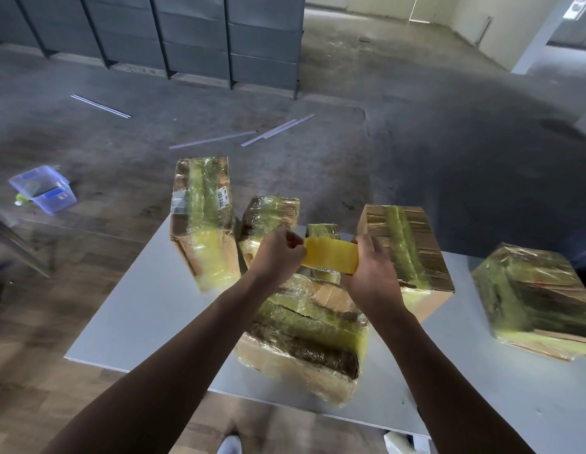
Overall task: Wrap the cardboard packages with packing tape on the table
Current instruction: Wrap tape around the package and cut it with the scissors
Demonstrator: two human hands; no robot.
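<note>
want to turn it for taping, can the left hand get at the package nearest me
Likely yes: the nearest package lies just below the left hand, nothing covering it. But that hand pinches the tape now.

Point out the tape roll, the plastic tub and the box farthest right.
tape roll (331, 253): head view, yellow outer face.
plastic tub (56, 204): head view, near wall.
box farthest right (530, 290): head view, taped top face.
</note>
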